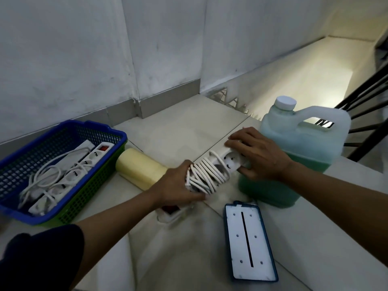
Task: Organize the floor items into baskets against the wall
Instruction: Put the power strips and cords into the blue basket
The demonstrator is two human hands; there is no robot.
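Observation:
Both hands hold a white power strip (227, 161) with its white cable (204, 178) wound around it, a little above the floor. My left hand (178, 185) grips the wound-cable end; my right hand (255, 154) clasps the far end. A blue basket (63, 131) nested in a green one (92, 194) stands by the wall at left and holds two other white power strips (69, 175) with loose cable. A pale yellow roll (138, 169) lies between the basket and my left hand.
A large jug of green liquid (302, 152) with a white cap stands just behind my right hand. A blue-rimmed flat white pad (248, 240) lies on the tiles at front. Stairs and a black railing (365, 114) drop away at right.

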